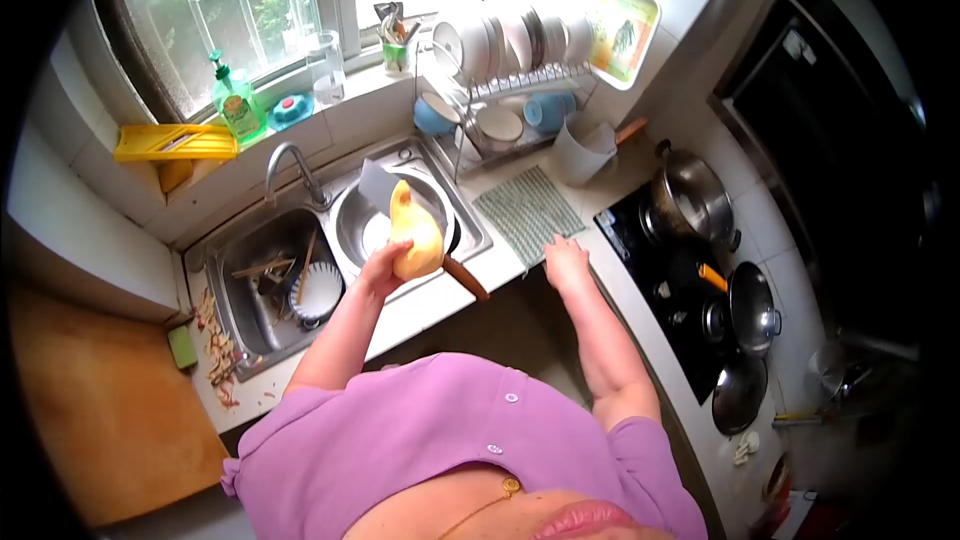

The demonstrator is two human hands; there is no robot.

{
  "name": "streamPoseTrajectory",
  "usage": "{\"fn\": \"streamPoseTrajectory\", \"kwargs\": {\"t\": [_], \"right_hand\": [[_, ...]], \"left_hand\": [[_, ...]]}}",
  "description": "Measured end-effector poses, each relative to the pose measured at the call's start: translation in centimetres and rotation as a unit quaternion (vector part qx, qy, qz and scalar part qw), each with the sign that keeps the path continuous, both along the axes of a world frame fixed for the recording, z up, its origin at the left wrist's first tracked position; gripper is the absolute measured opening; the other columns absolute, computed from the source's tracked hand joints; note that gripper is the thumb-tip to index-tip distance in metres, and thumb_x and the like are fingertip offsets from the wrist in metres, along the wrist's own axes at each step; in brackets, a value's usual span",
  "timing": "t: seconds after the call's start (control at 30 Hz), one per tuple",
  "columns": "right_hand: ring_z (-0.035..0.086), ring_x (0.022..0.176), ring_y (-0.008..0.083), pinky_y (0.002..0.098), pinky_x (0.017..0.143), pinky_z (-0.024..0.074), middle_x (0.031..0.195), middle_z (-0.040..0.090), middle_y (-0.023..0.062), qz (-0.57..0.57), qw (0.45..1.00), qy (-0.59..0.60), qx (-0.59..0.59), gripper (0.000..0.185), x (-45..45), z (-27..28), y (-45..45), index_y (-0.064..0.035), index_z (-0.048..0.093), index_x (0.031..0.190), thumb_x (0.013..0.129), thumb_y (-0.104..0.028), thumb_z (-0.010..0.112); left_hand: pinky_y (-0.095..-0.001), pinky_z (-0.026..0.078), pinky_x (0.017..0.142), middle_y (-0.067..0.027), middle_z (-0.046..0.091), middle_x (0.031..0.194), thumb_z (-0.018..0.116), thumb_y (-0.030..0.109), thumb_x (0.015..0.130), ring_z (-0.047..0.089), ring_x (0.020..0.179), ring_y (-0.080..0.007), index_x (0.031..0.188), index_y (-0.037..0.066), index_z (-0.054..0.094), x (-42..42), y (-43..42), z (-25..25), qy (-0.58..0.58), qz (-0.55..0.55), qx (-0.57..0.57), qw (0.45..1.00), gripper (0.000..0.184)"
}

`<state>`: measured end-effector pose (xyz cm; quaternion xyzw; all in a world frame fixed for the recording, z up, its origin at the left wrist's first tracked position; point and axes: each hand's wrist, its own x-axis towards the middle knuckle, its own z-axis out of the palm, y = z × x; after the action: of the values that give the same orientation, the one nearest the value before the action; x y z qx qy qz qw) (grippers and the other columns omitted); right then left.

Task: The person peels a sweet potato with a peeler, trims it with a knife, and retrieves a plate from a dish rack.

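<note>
My left hand [383,268] is wrapped round the lower part of a peeled yellow butternut squash [420,240], holding it above the front of the right sink basin. Behind the squash is a cleaver: its wide blade [378,186] shows beyond it, and its wooden handle [466,280] sticks out over the counter's front edge. A metal bowl [350,212] sits in that basin, with a white piece inside that I cannot make out. At the counter edge, my right hand [568,262] has its fingers bent together on the near edge of a green checked cloth [532,212].
The left basin [262,325] holds a ribbed bowl [318,292] and chopsticks. Peelings [218,340] lie along its left side. A dish rack [520,82] with plates stands behind the cloth. On the right are a stove [672,285], a steel pot [695,195] and a pan [752,305].
</note>
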<state>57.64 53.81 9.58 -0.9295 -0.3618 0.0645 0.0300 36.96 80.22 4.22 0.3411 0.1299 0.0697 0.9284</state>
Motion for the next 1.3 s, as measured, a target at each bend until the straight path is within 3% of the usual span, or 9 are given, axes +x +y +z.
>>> {"fn": "streamPoseTrajectory", "kwargs": {"t": [0.03,0.1,0.17,0.27,0.33,0.5,0.7,0.93,1.3], "right_hand": [[0.062,0.097,0.0183,0.0363,0.086,0.0482,0.103,0.066,0.0126,0.012,0.986,-0.007,0.165,0.039,4.0,-2.9,1.4,-0.0034,0.063,0.107,0.086,-0.036,0.062],[0.066,0.089,0.0225,0.0333,0.081,0.0503,0.097,0.068,0.0128,0.000,0.920,0.153,0.362,0.032,8.9,0.9,7.1,-0.0055,0.066,0.102,0.082,-0.030,0.066],[0.066,0.080,0.0200,0.0316,0.074,0.0514,0.087,0.069,0.0101,0.032,0.892,0.066,0.446,0.027,10.9,7.2,12.6,-0.0042,0.066,0.099,0.082,-0.026,0.068],[0.064,0.074,0.0119,0.0276,0.068,0.0502,0.085,0.069,0.0063,0.011,0.874,0.164,0.458,0.026,13.9,12.0,18.9,-0.0015,0.065,0.099,0.085,-0.023,0.065],[0.062,0.069,0.0075,0.0237,0.064,0.0494,0.084,0.067,0.0044,-0.009,0.845,0.218,0.488,0.028,15.7,12.1,22.1,0.0016,0.064,0.100,0.086,-0.022,0.064],[0.064,0.074,0.0096,0.0240,0.059,0.0491,0.095,0.066,0.0028,-0.047,0.868,0.220,0.444,0.034,17.7,10.3,25.1,-0.0024,0.060,0.112,0.090,-0.029,0.062],[0.066,0.071,0.0105,0.0214,0.053,0.0472,0.086,0.065,0.0026,-0.109,0.771,0.317,0.541,0.028,16.8,10.3,26.3,-0.0025,0.061,0.103,0.087,-0.025,0.068],[0.065,0.066,0.0098,0.0197,0.052,0.0456,0.082,0.066,0.0019,-0.076,0.784,0.272,0.553,0.020,17.1,10.6,26.6,-0.0024,0.063,0.095,0.086,-0.020,0.068],[0.067,0.065,0.0131,0.0205,0.049,0.0468,0.083,0.065,0.0044,-0.111,0.711,0.311,0.621,0.016,16.3,11.4,27.8,-0.0003,0.061,0.096,0.089,-0.014,0.063]], "left_hand": [[-0.0397,0.047,0.096,-0.0112,0.058,0.119,0.069,0.023,0.078,0.059,0.109,-0.0247,0.129,0.004,0.044,0.4,1.1,-0.9,-0.006,0.010,-0.006,1.000,0.060],[-0.0392,0.047,0.097,-0.0117,0.057,0.119,0.070,0.022,0.077,0.058,0.110,-0.0258,0.130,0.004,0.043,0.6,2.4,0.0,-0.027,0.019,-0.011,0.999,0.063],[-0.0392,0.047,0.097,-0.0119,0.056,0.120,0.071,0.022,0.076,0.058,0.109,-0.0260,0.131,0.003,0.042,0.8,3.8,-0.1,-0.006,0.021,-0.016,1.000,0.065],[-0.0400,0.048,0.094,-0.0118,0.057,0.118,0.071,0.022,0.075,0.059,0.107,-0.0243,0.130,0.001,0.042,1.1,5.5,-0.1,-0.024,0.032,0.003,0.999,0.065],[-0.0392,0.048,0.094,-0.0118,0.057,0.117,0.071,0.022,0.075,0.059,0.107,-0.0242,0.130,0.002,0.042,1.1,6.4,0.4,-0.029,0.032,-0.001,0.999,0.065],[-0.0376,0.048,0.094,-0.0116,0.057,0.116,0.071,0.022,0.075,0.059,0.106,-0.0238,0.130,0.002,0.041,1.0,8.1,-0.1,-0.029,0.051,0.003,0.998,0.066],[-0.0375,0.048,0.095,-0.0120,0.058,0.116,0.070,0.020,0.076,0.060,0.106,-0.0244,0.130,0.001,0.041,1.2,9.3,-0.4,-0.026,0.072,-0.013,0.997,0.064],[-0.0373,0.048,0.095,-0.0123,0.058,0.115,0.069,0.020,0.076,0.060,0.106,-0.0244,0.130,0.001,0.042,1.7,9.3,-0.7,-0.031,0.079,-0.024,0.996,0.063],[-0.0377,0.048,0.095,-0.0121,0.058,0.116,0.069,0.021,0.077,0.060,0.106,-0.0241,0.130,0.002,0.041,2.4,9.2,-1.9,-0.020,0.074,-0.026,0.997,0.063]]}}
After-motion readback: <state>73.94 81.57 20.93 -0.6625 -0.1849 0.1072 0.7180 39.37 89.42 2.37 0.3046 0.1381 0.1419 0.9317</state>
